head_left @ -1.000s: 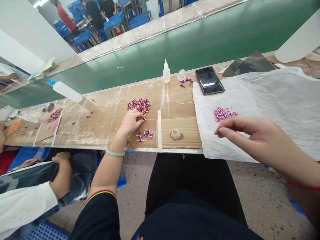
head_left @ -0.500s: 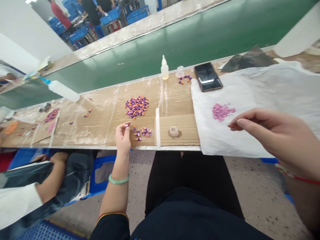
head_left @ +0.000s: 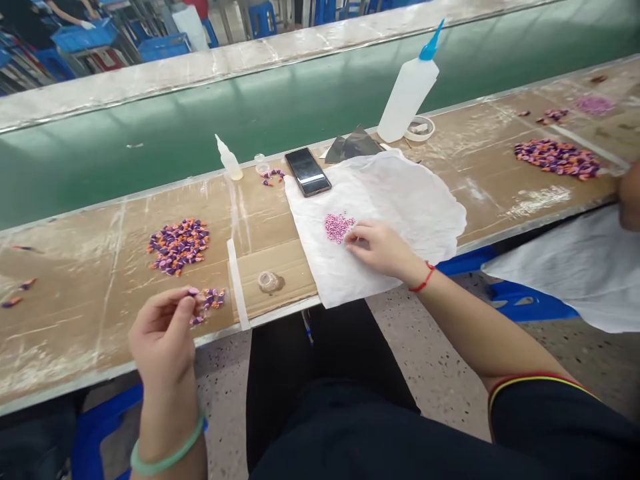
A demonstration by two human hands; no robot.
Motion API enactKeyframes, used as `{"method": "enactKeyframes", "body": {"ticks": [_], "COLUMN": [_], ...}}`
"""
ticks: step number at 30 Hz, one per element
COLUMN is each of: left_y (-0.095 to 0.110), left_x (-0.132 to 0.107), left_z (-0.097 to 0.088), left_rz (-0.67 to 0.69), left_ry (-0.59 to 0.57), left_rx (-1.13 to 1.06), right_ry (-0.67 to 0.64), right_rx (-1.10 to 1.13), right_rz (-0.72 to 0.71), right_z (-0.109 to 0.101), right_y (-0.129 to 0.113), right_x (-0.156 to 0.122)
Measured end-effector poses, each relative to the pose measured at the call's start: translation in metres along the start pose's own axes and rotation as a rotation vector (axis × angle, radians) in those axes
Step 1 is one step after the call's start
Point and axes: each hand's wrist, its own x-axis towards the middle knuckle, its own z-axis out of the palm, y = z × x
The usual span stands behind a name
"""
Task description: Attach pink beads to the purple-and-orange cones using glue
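Note:
My left hand (head_left: 167, 327) is pinched closed above the table's front edge; a tiny pinkish spot shows at its fingertips, too small to name. Beside it lies a small group of purple, pink and orange pieces (head_left: 214, 298). Farther back is a larger pile of purple and orange pieces (head_left: 179, 245). On a white cloth (head_left: 390, 193) my right hand (head_left: 377, 247) bends over, its fingertips at the near right edge of a heap of tiny pink pieces (head_left: 339, 227). Its thumb and finger are drawn together, and what they hold, if anything, is hidden.
A small round clear container (head_left: 269, 281) stands between my hands, right of a white strip (head_left: 237, 283). Behind are a small dropper bottle (head_left: 229, 160), a phone (head_left: 307, 172) and a large bottle (head_left: 407, 97). Another person's arm (head_left: 630, 197) is at the right edge.
The view has swung to the right. My right hand has come down to the heap of pink pieces on the cloth. My left hand stays pinched beside the small group.

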Motion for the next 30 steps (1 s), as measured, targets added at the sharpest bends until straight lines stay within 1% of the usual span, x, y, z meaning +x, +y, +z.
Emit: {"method": "enactKeyframes", "body": {"ticks": [3, 6, 10, 14, 18, 22, 24, 27, 30], "left_y": [0.004, 0.004, 0.002, 0.002, 0.003, 0.003, 0.003, 0.002, 0.003], "left_x": [-0.016, -0.029, -0.039, -0.045, -0.05, -0.054, -0.055, -0.056, -0.057], "left_z": [0.004, 0.007, 0.013, 0.017, 0.017, 0.018, 0.018, 0.019, 0.019], "left_rz": [-0.1, -0.176, -0.198, -0.207, -0.231, -0.255, -0.261, -0.267, -0.282], "left_ry": [-0.102, -0.18, -0.244, -0.3, -0.349, -0.382, -0.387, -0.382, -0.38], "left_rx": [-0.057, -0.096, -0.16, -0.2, -0.186, -0.172, -0.175, -0.184, -0.181], "right_ry": [0.019, 0.0, -0.034, -0.064, -0.094, -0.08, -0.104, -0.149, -0.116], "right_rx": [-0.033, -0.027, -0.027, -0.011, -0.016, -0.055, -0.06, 0.002, 0.048], "right_rz": [-0.019, -0.04, -0.068, -0.027, -0.03, -0.071, -0.094, -0.099, -0.072], "right_z": [0.008, 0.009, 0.004, 0.0, 0.001, 0.006, 0.005, -0.002, -0.012], "right_y": [-0.002, -0.004, -0.003, -0.001, -0.005, -0.011, -0.01, -0.005, 0.0], "right_x": [0.004, 0.005, 0.005, 0.004, 0.008, 0.013, 0.015, 0.016, 0.015]}}
